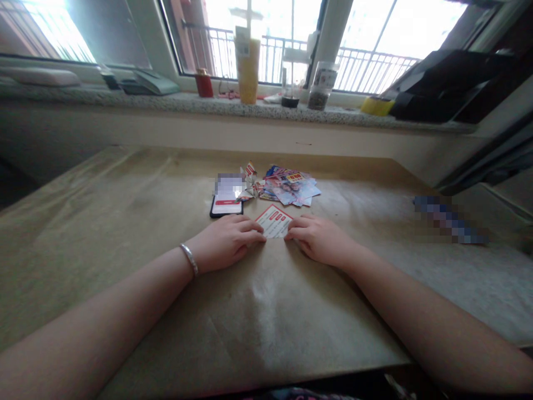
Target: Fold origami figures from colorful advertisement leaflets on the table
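Observation:
A small piece of printed paper (273, 221), white with red edges and red lettering, lies on the table with its point facing away from me and a straight near edge, as if folded. My left hand (227, 239) has its fingers closed on the paper's left corner; a silver bangle is on that wrist. At the right corner, my right hand (318, 238) grips the paper with thumb and fingers together. Just beyond lie a phone (227, 206), crumpled printed paper (252, 186) and a pile of colourful paper sheets (291, 186).
The table (166, 333) has a brownish cover. A blurred bluish flat item (449, 222) lies at the right. On the windowsill (166, 103) stand a tall yellow container (247, 72), a red jar (204, 83), a clear jar (321, 89) and a black object (441, 89).

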`<state>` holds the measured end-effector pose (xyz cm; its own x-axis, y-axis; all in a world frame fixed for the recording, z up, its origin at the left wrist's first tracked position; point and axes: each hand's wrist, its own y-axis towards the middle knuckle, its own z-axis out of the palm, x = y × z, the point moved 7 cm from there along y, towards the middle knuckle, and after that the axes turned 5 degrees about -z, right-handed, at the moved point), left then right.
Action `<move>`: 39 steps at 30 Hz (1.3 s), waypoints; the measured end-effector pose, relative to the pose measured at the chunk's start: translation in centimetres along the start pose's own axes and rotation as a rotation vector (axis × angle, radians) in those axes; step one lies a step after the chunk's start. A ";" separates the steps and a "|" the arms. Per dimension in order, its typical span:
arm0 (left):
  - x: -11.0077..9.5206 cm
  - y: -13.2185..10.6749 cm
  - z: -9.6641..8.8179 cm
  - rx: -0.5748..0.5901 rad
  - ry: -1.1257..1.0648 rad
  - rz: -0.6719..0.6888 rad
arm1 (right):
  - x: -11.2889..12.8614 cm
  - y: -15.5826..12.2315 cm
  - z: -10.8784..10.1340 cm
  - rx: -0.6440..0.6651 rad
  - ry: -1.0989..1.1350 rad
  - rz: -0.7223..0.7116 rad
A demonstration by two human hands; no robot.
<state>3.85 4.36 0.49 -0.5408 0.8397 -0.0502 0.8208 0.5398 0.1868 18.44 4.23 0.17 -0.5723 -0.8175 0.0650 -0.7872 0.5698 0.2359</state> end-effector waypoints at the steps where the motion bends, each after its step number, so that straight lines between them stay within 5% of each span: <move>1: 0.1 -0.1 0.0 0.010 -0.007 0.011 | -0.1 -0.1 0.0 0.008 0.006 0.009; 25: 4.3 -1.9 -0.8 0.201 -0.219 -0.085 | -3.8 -2.5 -1.5 0.179 -0.018 0.215; 39: 3.7 -2.2 -1.4 0.236 -0.188 -0.131 | -4.8 -3.3 -1.8 0.219 -0.051 0.232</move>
<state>-0.20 6.24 1.23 -0.6191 0.7469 -0.2427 0.7785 0.6242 -0.0650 24.19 6.19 0.82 -0.7489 -0.6613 0.0430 -0.6617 0.7497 0.0059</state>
